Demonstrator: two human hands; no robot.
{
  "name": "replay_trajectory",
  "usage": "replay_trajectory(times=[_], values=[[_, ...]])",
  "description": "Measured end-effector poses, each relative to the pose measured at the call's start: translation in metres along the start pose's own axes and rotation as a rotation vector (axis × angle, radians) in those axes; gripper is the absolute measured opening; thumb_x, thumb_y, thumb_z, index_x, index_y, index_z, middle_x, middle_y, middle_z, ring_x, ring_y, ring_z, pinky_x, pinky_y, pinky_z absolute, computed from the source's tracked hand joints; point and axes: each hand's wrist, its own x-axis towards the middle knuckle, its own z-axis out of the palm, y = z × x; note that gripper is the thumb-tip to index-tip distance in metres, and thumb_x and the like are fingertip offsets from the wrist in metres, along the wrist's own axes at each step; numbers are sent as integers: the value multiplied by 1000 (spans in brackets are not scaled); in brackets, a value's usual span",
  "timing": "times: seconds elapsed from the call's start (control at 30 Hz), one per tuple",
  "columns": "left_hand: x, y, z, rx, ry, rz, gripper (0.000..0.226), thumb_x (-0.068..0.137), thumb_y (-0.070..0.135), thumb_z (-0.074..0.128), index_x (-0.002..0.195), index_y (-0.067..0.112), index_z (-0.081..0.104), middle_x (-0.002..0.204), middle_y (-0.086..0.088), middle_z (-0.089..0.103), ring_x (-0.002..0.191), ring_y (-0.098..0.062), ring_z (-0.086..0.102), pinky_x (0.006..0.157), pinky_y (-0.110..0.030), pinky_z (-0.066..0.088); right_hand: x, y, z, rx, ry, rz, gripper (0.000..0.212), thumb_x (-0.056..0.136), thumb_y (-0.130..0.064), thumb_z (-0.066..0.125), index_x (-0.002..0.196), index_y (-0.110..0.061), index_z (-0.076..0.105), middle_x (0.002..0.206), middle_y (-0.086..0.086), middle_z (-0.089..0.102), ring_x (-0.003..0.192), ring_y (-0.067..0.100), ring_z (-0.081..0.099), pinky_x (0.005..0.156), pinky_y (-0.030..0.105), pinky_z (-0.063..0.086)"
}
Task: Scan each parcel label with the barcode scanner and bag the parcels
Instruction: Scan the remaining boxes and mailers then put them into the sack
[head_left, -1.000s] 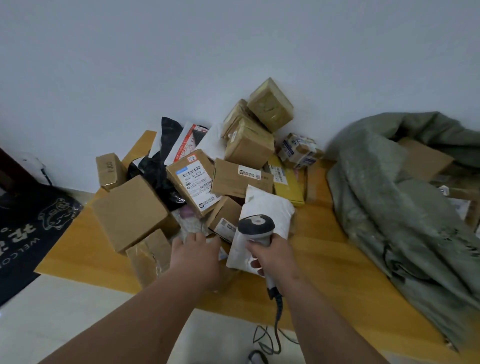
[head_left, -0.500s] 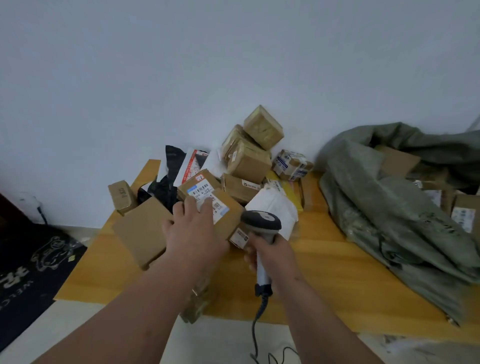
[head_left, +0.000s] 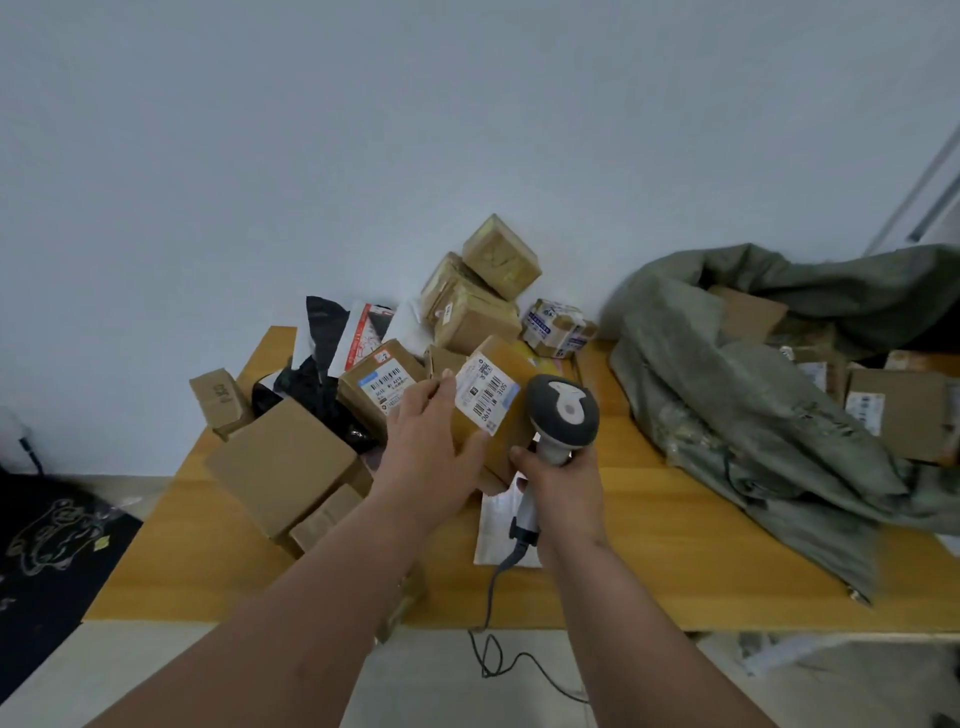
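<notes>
One wooden table is seen, a green sack of parcels at right and a parcel heap far left. Near centre, a small box is gripped by the left hand, lifted, label up. A barcode scanner is clasped in the right hand, just right. For a clean read, the barcode should be squared to the scanner's window.

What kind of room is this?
Probably a small parcel-sorting spot: labelled brown cardboard parcels heaped on a wooden table, a grey handheld barcode scanner, and a big grey-green sack holding boxes.
</notes>
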Motion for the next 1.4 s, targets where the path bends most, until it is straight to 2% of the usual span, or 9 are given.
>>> replay_trajectory(times=[0.07,0.13,0.27,0.37,0.53,0.77,0.93,1.1,1.4], values=[[3,0,-2,-162,49,-20,50,101,29,48,149,21,37,142,5,35,129,-14,38,91,-18,46,1,1,-6,23,13,-5,39,82,-5,75,103,-31,54,95,2,68,94,27,67,92,52,55],[4,3,-5,-252,46,-68,39,103,25,46,142,23,49,130,8,42,119,-9,45,80,-11,44,1,1,-11,49,12,-21,39,82,-3,75,100,-30,55,91,1,68,89,24,66,90,50,56],[7,3,-5,-487,-104,-279,31,100,23,52,128,35,52,116,8,54,97,-8,55,84,-28,52,1,0,-17,69,28,-16,40,82,-1,74,110,-24,57,100,5,70,95,27,68,86,45,58],[9,-1,-5,-518,-190,-374,31,98,19,55,122,37,50,110,6,58,100,-17,59,88,-41,57,1,-1,-21,42,42,-29,43,81,-2,73,116,-20,57,102,5,71,97,27,68,87,46,58],[8,-5,-4,-479,-104,-280,33,97,13,56,125,32,52,118,5,58,96,-12,61,80,-39,60,-1,-5,-31,-19,65,-43,33,83,-4,69,112,-19,59,93,3,67,83,22,65,79,40,57],[18,-4,-5,-223,11,-130,41,99,18,51,136,36,52,120,4,61,84,-14,62,50,-14,43,-13,-13,-43,-217,-109,-100,16,85,-13,74,99,-18,66,78,2,70,70,16,64,66,31,55],[27,-7,2,-166,12,-130,43,100,20,51,139,40,50,121,0,58,90,-21,62,60,-22,53,-17,-17,-47,-419,-210,-187,20,82,-5,69,75,-19,57,55,-10,57,53,3,51,45,13,39],[28,-8,5,-119,7,-126,43,100,23,51,140,41,49,129,1,55,100,-25,62,80,-35,60,-18,-18,-52,-510,-236,-210,30,78,-2,70,69,-24,51,47,-19,52,45,-1,46,44,10,33],[26,-6,9,-112,11,-133,42,101,24,50,139,42,49,128,1,55,105,-23,60,73,-24,58,-16,-18,-58,-533,-226,-253,31,77,-2,71,72,-27,53,50,-20,55,49,-6,51,45,10,37]])
